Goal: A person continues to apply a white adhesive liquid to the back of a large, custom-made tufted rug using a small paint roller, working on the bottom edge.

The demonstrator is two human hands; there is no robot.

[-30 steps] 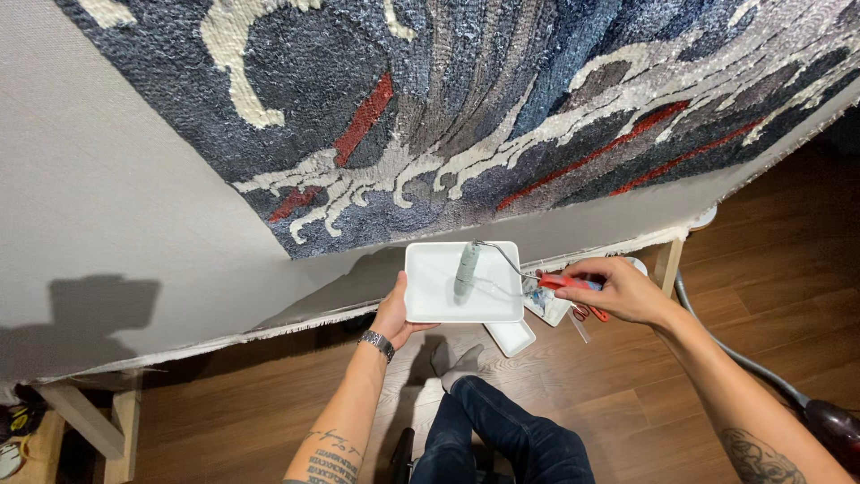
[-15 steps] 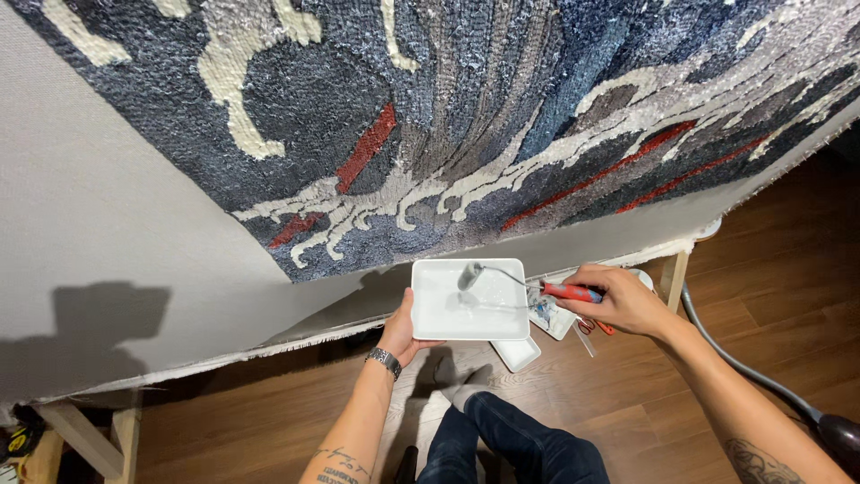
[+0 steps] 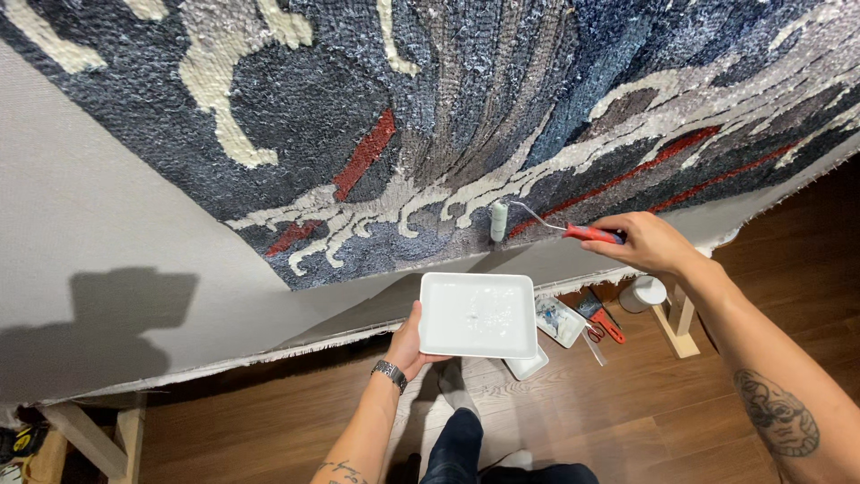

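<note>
My left hand (image 3: 409,343) grips the left edge of a white rectangular tray (image 3: 477,315), held level below the cloth. A thin film of clear glue lies in it. My right hand (image 3: 647,242) is shut on the red handle of a small paint roller (image 3: 498,220). Its grey-white head touches the tufted rug (image 3: 466,116) at the lower edge of the pattern, above the tray. The rug is dark blue-grey with cream waves and red streaks, stretched on grey backing cloth (image 3: 98,242) on a frame.
On the wooden floor (image 3: 627,403) under the frame lie a second white tray (image 3: 528,364), a red-handled tool (image 3: 602,316) and a white tub (image 3: 642,293). Wooden frame legs stand at lower left (image 3: 98,439) and right (image 3: 681,323). My legs show at the bottom.
My right hand lifted the roller out of the tray and up against the rug. The tray in my left hand stayed about where it was.
</note>
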